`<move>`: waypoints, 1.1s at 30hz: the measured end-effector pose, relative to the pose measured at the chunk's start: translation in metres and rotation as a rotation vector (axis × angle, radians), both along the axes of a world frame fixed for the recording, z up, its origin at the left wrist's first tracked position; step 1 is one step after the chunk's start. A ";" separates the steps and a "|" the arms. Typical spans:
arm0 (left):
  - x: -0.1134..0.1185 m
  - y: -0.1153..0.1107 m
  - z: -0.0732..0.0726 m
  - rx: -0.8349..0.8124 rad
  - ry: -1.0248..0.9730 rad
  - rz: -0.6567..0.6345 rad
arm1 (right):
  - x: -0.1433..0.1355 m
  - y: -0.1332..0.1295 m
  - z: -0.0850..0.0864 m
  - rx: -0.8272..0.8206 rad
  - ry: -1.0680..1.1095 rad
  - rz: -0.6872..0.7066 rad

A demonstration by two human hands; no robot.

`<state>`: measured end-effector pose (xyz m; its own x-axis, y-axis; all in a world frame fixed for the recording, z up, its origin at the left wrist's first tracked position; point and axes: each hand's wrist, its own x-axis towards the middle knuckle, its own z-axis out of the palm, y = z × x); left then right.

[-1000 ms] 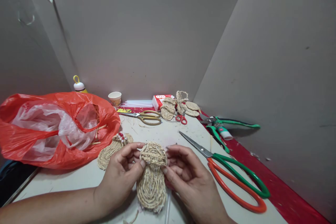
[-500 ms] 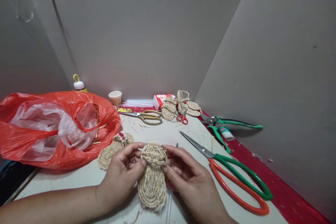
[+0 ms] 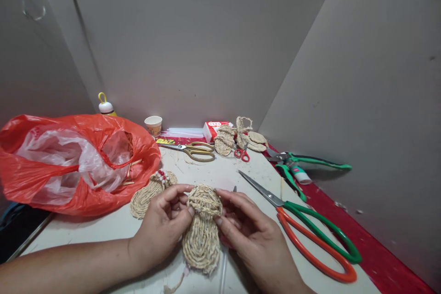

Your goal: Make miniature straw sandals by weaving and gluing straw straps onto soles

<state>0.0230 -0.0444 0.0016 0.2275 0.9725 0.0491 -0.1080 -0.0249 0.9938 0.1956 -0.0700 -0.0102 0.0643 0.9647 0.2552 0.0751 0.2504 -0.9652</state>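
A small woven straw slipper (image 3: 201,239) of coiled cord, with a strap across its far end, is held upright between my two hands. My left hand (image 3: 168,220) pinches its left edge at the strap, thumb on the near face. On the other side my right hand (image 3: 250,227) grips the right edge, with some fingers hidden behind it. Beyond my left hand lies a second straw slipper (image 3: 144,200) with red and white beads on its strap. Large scissors (image 3: 285,203) with one green and one orange handle rest right of my right hand.
A red plastic bag (image 3: 138,124) fills the left side. Gold-handled scissors (image 3: 200,151), a paper cup (image 3: 153,126), a tissue pack (image 3: 211,131), more straw pieces (image 3: 224,140) and small red scissors (image 3: 242,155) stand at the back. Green-handled pruners (image 3: 320,161) lie at right, near the grey wall (image 3: 372,78).
My hands keep the same hold on the straw slipper. The whole view has shifted slightly, so most things appear a little further right; the slipper looks almost unchanged.
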 end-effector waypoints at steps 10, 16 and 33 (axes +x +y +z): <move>0.003 0.002 -0.005 -0.027 0.044 -0.038 | 0.005 -0.003 -0.007 -0.095 -0.016 -0.042; 0.003 0.005 -0.011 0.010 0.031 -0.066 | 0.004 -0.007 -0.006 -0.113 -0.024 -0.055; -0.002 0.004 -0.013 0.186 0.206 -0.033 | 0.020 -0.015 0.010 0.501 -0.442 0.162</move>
